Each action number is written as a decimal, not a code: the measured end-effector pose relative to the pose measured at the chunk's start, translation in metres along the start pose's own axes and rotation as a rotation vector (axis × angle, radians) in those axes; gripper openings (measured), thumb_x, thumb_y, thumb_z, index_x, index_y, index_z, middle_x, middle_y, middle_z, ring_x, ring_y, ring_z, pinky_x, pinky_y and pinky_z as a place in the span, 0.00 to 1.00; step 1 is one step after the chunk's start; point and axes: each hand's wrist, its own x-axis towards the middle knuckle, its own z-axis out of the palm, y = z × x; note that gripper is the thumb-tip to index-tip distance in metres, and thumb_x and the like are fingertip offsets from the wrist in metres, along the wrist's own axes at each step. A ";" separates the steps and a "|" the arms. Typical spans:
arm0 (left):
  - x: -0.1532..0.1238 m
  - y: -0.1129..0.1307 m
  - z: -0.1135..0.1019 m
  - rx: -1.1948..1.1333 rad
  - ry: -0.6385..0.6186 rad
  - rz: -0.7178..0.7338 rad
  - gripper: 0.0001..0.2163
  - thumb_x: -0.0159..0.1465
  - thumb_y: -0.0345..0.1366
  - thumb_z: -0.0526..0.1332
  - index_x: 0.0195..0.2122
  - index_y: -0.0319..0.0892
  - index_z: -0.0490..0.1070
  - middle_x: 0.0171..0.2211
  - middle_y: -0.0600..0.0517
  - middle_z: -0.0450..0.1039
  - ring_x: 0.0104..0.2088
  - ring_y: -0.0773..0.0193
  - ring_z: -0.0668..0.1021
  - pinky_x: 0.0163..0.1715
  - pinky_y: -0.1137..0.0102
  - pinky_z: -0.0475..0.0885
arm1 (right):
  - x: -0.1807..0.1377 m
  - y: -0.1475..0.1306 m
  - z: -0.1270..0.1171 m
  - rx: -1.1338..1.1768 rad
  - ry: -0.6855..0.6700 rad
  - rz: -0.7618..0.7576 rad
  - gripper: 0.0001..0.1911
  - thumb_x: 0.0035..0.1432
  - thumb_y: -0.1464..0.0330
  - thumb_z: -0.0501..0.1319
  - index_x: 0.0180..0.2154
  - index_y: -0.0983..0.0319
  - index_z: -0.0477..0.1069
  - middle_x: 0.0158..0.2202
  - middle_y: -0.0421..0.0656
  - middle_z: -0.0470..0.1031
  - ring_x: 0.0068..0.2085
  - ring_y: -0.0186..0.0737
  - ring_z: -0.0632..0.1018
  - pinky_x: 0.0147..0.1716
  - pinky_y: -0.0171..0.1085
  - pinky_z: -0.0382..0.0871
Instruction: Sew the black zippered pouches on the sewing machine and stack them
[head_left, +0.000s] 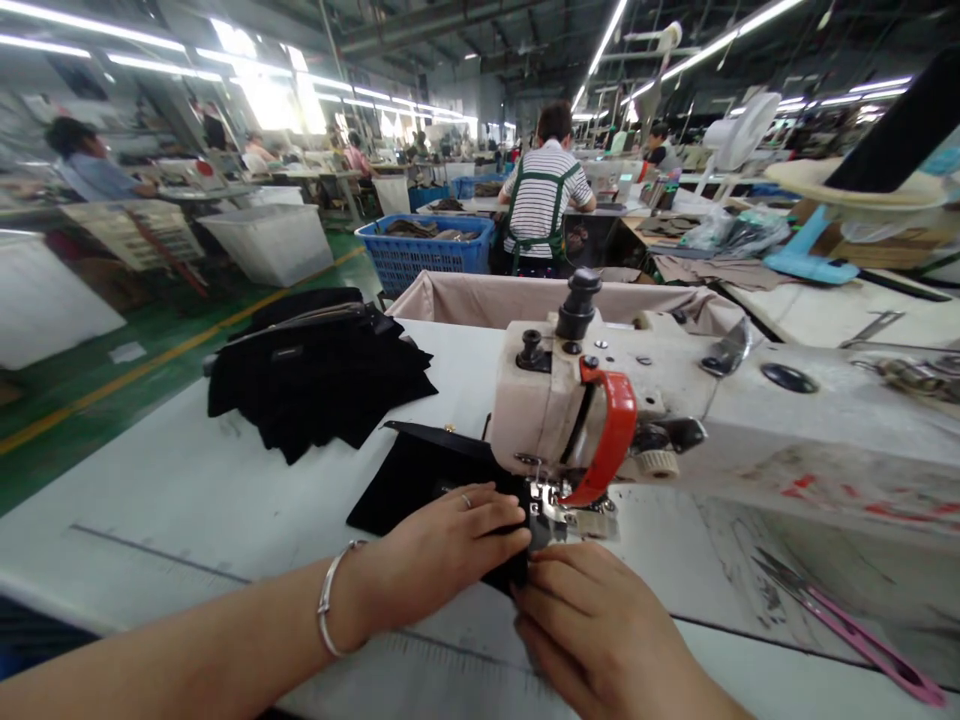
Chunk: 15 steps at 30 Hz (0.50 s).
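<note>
A black fabric piece (420, 465) lies on the white table, its right edge beneath the presser foot of a sewing machine (555, 395). My left hand (450, 540) rests flat on this fabric, fingers stretched toward the presser foot (546, 498). Close in front of the foot, my right hand (592, 620) pinches the fabric's near right edge between thumb and fingers. An orange-red guard (609, 435) curves down the machine's head. The needle itself is too small to make out.
Behind the fabric is a stack of black pieces (315, 365). Pink-handled scissors (855, 630) lie at the right under the machine arm. A cloth-lined bin (465, 297) adjoins the table's far edge. Beyond stand a blue basket (424, 262) and a seated person (551, 200).
</note>
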 end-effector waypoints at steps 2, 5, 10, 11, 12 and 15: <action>0.005 -0.004 -0.002 0.001 -0.003 -0.008 0.17 0.68 0.29 0.59 0.57 0.39 0.64 0.55 0.47 0.69 0.60 0.61 0.67 0.65 0.62 0.58 | 0.000 0.001 0.002 -0.017 0.026 0.009 0.11 0.62 0.73 0.57 0.45 0.60 0.73 0.36 0.42 0.76 0.43 0.41 0.76 0.43 0.41 0.72; 0.012 -0.010 -0.007 0.004 -0.033 -0.002 0.16 0.68 0.28 0.57 0.57 0.38 0.63 0.55 0.47 0.68 0.59 0.60 0.68 0.65 0.64 0.59 | -0.001 0.002 0.005 -0.046 0.029 0.047 0.11 0.62 0.73 0.57 0.45 0.61 0.73 0.38 0.43 0.77 0.42 0.43 0.76 0.42 0.44 0.72; 0.014 -0.014 -0.008 0.011 -0.012 0.008 0.15 0.68 0.25 0.55 0.56 0.36 0.64 0.51 0.44 0.71 0.56 0.57 0.70 0.62 0.61 0.63 | 0.001 0.005 0.009 -0.100 0.034 0.093 0.14 0.62 0.73 0.56 0.48 0.63 0.71 0.42 0.46 0.76 0.43 0.45 0.76 0.40 0.45 0.73; 0.012 -0.014 -0.006 -0.002 0.012 0.011 0.15 0.69 0.26 0.55 0.56 0.35 0.64 0.50 0.44 0.71 0.55 0.58 0.71 0.60 0.61 0.65 | 0.002 0.006 0.009 -0.102 0.030 0.102 0.14 0.62 0.73 0.56 0.49 0.63 0.71 0.42 0.46 0.76 0.44 0.46 0.76 0.40 0.45 0.73; 0.010 -0.015 -0.003 -0.019 0.038 0.015 0.14 0.69 0.26 0.54 0.55 0.36 0.65 0.49 0.45 0.72 0.54 0.59 0.73 0.59 0.62 0.66 | 0.002 0.007 0.008 -0.098 0.025 0.112 0.15 0.62 0.74 0.56 0.49 0.62 0.71 0.44 0.46 0.76 0.44 0.46 0.76 0.40 0.45 0.73; 0.002 -0.015 0.004 -0.062 0.095 0.037 0.12 0.71 0.28 0.52 0.54 0.37 0.66 0.50 0.46 0.74 0.53 0.61 0.74 0.58 0.63 0.68 | -0.001 0.008 0.003 -0.052 0.034 0.123 0.15 0.62 0.74 0.56 0.51 0.60 0.70 0.45 0.45 0.76 0.45 0.43 0.76 0.42 0.43 0.72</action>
